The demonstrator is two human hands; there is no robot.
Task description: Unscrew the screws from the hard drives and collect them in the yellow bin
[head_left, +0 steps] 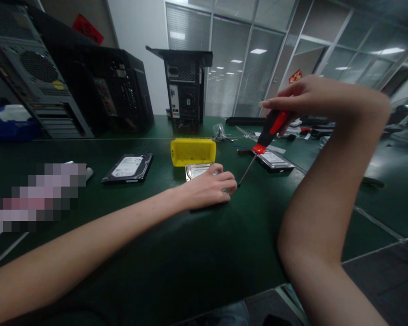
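Note:
My left hand (211, 186) lies over a silver hard drive (197, 170) on the green table, its fingers curled round the drive's right side and covering most of it. Raised at the right, my right hand (292, 102) grips the handle of a red and black screwdriver (274, 129). The screwdriver's shaft slants down to the left, with its tip beside the fingertips of my left hand. Whether the tip touches anything is unclear. Directly behind the held drive is a yellow tray (193, 162).
One hard drive (127, 166) lies to the left and another (274, 160) to the right. Computer cases (187, 86) stand along the back. Small metal parts (220, 132) sit behind the yellow tray. A pixelated object (44, 192) is at the left edge.

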